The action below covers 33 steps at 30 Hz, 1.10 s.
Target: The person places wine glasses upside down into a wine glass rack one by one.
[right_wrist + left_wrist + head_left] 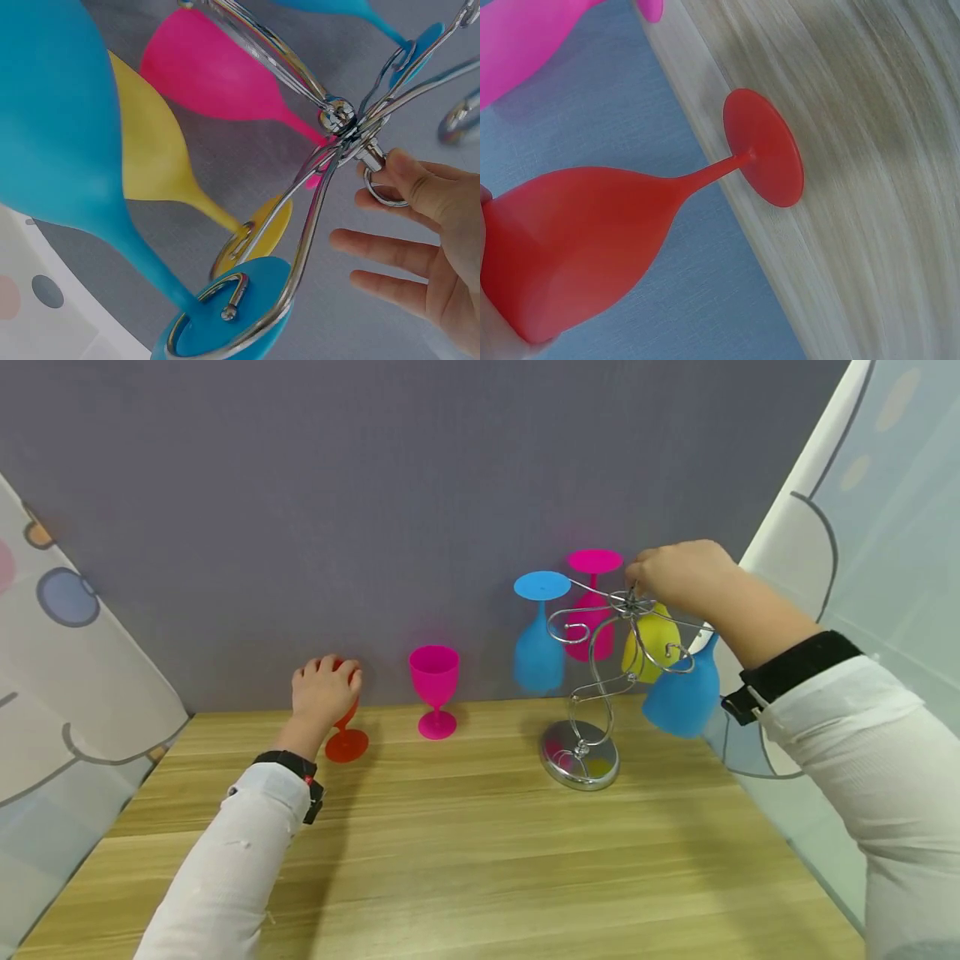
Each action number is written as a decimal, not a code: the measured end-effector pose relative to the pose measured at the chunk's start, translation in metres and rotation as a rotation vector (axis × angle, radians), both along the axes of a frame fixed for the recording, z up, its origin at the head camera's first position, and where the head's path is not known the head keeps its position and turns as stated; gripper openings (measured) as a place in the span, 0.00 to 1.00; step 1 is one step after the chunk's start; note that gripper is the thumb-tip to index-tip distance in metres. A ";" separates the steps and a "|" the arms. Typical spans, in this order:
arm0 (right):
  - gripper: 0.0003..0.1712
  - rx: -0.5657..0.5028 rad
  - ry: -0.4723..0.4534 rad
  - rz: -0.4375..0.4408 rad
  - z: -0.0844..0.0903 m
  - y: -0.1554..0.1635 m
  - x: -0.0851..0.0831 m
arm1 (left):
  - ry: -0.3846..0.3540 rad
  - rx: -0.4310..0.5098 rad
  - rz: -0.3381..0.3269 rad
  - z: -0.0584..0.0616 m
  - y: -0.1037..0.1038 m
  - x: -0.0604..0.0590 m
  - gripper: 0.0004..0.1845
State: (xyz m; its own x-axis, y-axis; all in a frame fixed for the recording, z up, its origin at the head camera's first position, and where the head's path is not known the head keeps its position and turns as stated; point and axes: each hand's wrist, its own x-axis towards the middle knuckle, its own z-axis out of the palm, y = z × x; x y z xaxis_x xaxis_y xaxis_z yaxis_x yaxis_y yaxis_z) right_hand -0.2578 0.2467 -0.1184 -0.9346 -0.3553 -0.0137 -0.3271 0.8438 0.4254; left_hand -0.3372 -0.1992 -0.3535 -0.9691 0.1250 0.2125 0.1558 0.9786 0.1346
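My left hand (324, 689) grips a red goblet (347, 746) by its bowl from above. In the left wrist view the goblet's foot (763, 148) shows over the wooden tabletop; the rim is hidden by fingers. My right hand (686, 575) is at the top of a chrome goblet rack (581, 758). In the right wrist view its thumb and forefinger pinch the small ring (385, 193), with the other fingers spread. Upside down on the rack's curled arms hang a blue goblet (540, 652), a pink goblet (596, 562), a yellow goblet (651, 647) and a second blue goblet (684, 697).
Another pink goblet (435, 672) stands upright near the back of the wooden table (465, 852), between the red goblet and the rack. A grey panel (300, 510) rises behind the table's back edge. Patterned white side panels (795, 560) flank it.
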 end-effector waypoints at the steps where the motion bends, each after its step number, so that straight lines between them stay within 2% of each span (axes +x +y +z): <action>1: 0.16 0.001 -0.008 -0.007 0.001 -0.001 -0.001 | 0.000 0.000 0.001 0.001 0.000 0.001 0.25; 5: 0.20 0.021 -0.042 -0.057 0.003 -0.004 -0.004 | 0.004 0.000 0.002 0.001 -0.001 0.002 0.24; 11: 0.16 -0.013 -0.059 -0.093 0.001 -0.008 -0.008 | 0.009 0.004 -0.005 0.000 -0.002 0.003 0.24; 25: 0.17 -0.033 -0.040 -0.079 -0.006 -0.008 -0.009 | 0.000 0.005 0.006 -0.002 -0.002 0.005 0.24; 33: 0.13 -0.071 -0.031 -0.090 -0.007 -0.009 -0.010 | 0.011 0.009 0.012 0.000 -0.004 0.004 0.24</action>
State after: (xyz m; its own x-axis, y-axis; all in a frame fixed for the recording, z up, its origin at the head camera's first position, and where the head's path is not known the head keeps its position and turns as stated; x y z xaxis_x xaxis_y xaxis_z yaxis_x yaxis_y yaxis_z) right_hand -0.2673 0.2377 -0.1252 -0.9624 -0.2710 -0.0207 -0.2605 0.8981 0.3544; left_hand -0.3332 -0.2033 -0.3535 -0.9683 0.1110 0.2238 0.1451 0.9791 0.1422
